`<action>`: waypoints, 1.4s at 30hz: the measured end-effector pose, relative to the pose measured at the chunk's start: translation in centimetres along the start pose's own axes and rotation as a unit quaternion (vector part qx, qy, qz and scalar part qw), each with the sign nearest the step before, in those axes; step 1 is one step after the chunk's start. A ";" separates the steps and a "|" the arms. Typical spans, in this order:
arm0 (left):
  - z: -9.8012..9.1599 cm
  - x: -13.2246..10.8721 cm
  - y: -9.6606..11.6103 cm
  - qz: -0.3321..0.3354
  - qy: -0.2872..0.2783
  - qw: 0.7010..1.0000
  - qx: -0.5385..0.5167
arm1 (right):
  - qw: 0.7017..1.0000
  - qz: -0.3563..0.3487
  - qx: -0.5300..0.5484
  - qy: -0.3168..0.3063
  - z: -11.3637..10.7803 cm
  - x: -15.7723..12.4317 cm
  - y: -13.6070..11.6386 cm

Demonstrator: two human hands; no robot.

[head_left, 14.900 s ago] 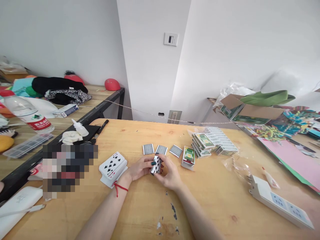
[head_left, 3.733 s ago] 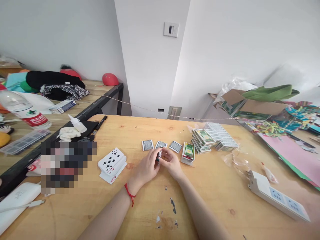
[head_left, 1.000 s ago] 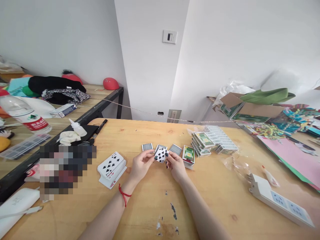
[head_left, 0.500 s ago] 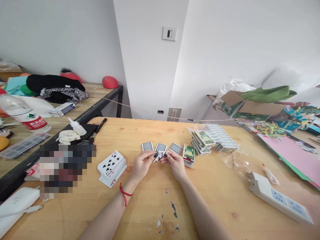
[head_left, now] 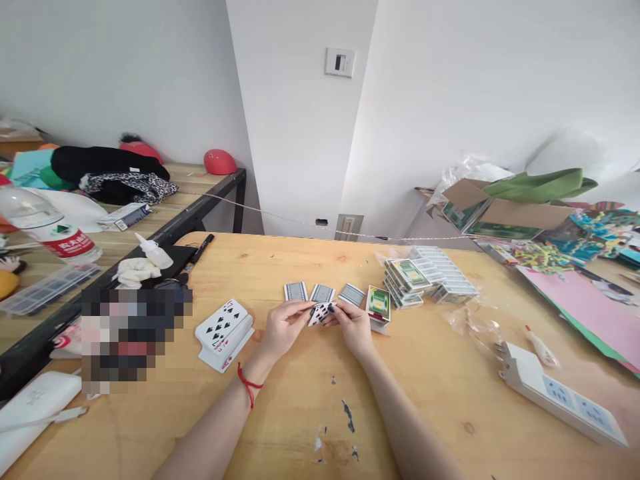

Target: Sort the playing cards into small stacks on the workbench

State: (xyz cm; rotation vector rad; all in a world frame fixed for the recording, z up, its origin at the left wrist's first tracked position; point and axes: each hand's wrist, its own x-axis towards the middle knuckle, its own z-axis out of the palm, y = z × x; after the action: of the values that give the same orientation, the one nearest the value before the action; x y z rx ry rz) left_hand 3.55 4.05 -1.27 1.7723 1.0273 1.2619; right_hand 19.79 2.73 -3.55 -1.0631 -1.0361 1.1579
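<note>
Between my two hands is a playing card (head_left: 321, 314) with black pips, its face toward me; whether more cards lie behind it I cannot tell. My left hand (head_left: 286, 327) pinches its left edge, thumb on the face. On the opposite edge, my right hand (head_left: 353, 328) is closed the same way. Just beyond lie patterned card backs: a left one (head_left: 295, 291), a middle one (head_left: 323, 293) partly behind the held card, and a right one (head_left: 352, 295). A face-up card pile (head_left: 225, 328), a seven of spades on top, sits left of my left hand.
A green card box (head_left: 379, 303) is right of the card backs, near stacked boxes (head_left: 407, 277) and wrapped boxes (head_left: 447, 273). A power strip (head_left: 560, 393) and glue tube (head_left: 543, 347) lie right. Leftward are a squeeze bottle (head_left: 154, 252), a marker (head_left: 203, 248) and a power bank (head_left: 37, 413).
The held card is tipped a little more upright, so more of its face shows. Both hands stay in nearly the same place, and the cards on the table have not moved.
</note>
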 end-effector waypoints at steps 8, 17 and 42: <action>0.0 0.0 -0.3 -0.077 -0.008 0.996 -0.053 | 0.998 0.008 -0.059 -0.011 0.0 -0.4 -0.7; 0.9 0.0 0.3 -0.174 -0.082 0.967 -0.168 | 0.999 0.033 -0.008 -0.008 0.5 -0.5 -1.0; 2.6 -1.3 -0.3 -0.062 -0.015 0.993 0.098 | 0.999 0.021 -0.026 -0.016 2.2 -1.6 -0.3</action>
State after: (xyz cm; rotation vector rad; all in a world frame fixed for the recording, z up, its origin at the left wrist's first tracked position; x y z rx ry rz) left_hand 5.70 2.73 -2.75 1.8370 1.2597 1.0857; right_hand 17.52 1.32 -2.96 -1.1146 -1.0785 1.1910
